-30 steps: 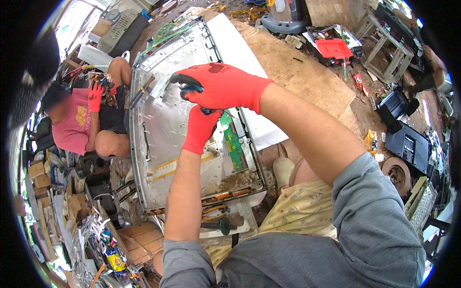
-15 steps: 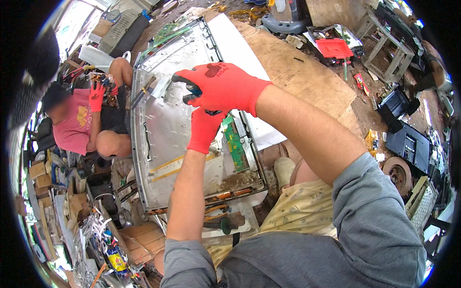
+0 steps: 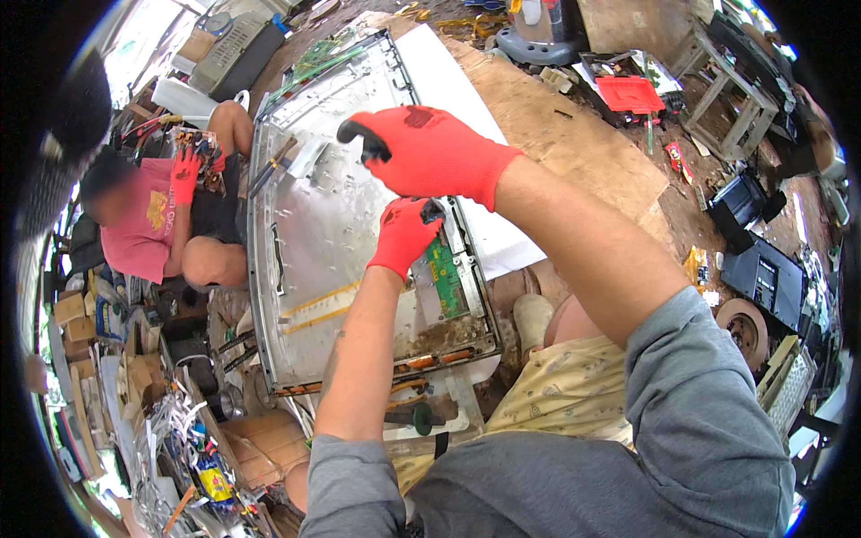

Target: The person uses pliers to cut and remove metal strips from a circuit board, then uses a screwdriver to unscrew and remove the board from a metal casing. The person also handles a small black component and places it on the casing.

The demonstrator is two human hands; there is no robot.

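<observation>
- Grey long sleeves [image 3: 708, 421], soft knit, are coming in from the lower edge; pale yellow patterned shorts [image 3: 574, 394] are showing beneath them.
- Just below the panel's near edge, a green-handled tool [image 3: 421, 418] is lying among dark rods and loose strips.
- Left hand [image 3: 405, 235], in a red knit glove with a dark coated palm, is resting on the metal panel [image 3: 314, 233] beside the green circuit board [image 3: 442, 276]. Fingers are curled together; whether they are pinching anything, I cannot tell.
- Right hand [image 3: 429, 151], same red glove, is hovering above the left, fingers closed around a black handle [image 3: 352, 133] that is poking out at the thumb side. The working end is hidden.
- The metal panel is a large, thin, rectangular sheet of dull grey metal, scratched and smudged, with a raised rim and stamped slots. It is lying flat and slightly askew in front of the person, over a white sheet [image 3: 466, 125] on a plywood board [image 3: 574, 152].
- The circuit board is narrow and sitting along the panel's right edge; rusty brown staining and orange strips are running along the near edge. Yellow tape strips [image 3: 327, 305] are crossing the lower middle.
- To the left, a co-worker in a pink shirt [image 3: 143, 224] is crouching beside the panel, one red-gloved hand [image 3: 186, 170] raised at a bundle of small parts.
- Lower left, cardboard boxes [image 3: 260, 444] and tangled wire scrap are piling up.
- Farther right, on bare dirt, a red plastic lid [image 3: 630, 92], black casings [image 3: 762, 273] and a wooden stool [image 3: 731, 99] are standing well apart.
</observation>
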